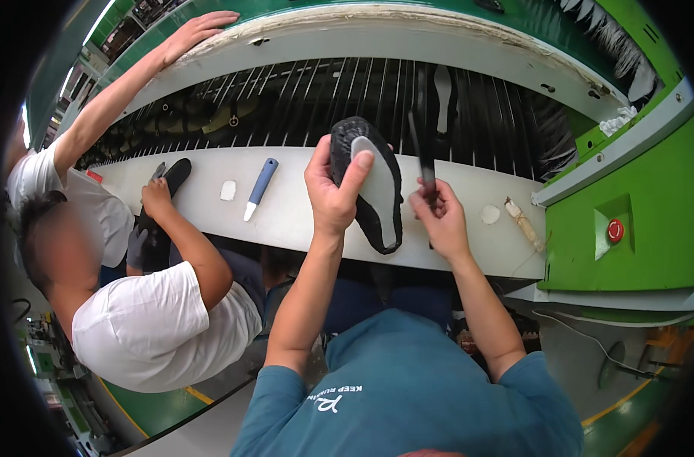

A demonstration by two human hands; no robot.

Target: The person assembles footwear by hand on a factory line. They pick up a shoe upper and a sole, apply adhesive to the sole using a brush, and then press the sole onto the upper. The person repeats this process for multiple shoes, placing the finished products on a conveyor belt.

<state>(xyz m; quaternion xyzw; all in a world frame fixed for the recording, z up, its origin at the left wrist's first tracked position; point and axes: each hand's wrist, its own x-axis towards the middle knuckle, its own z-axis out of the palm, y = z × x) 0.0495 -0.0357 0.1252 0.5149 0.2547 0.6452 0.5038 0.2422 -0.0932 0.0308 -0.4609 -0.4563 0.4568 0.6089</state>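
My left hand grips a black shoe upper with a pale grey bottom, held upright above the white bench. My thumb presses on its grey underside, and the fingers are hidden behind it. To the right, my right hand pinches a long, slim dark tool that points away from me; its exact kind is unclear. The tool and the shoe upper are apart. A blue-handled tool with a white tip lies left of my left hand. A tape-wrapped tool rests right of my right hand.
A white bench fronts a conveyor of dark rods carrying a shoe piece. Left, a co-worker handles a black shoe; another person's arm reaches the far rail. A green machine panel with a red button stands right.
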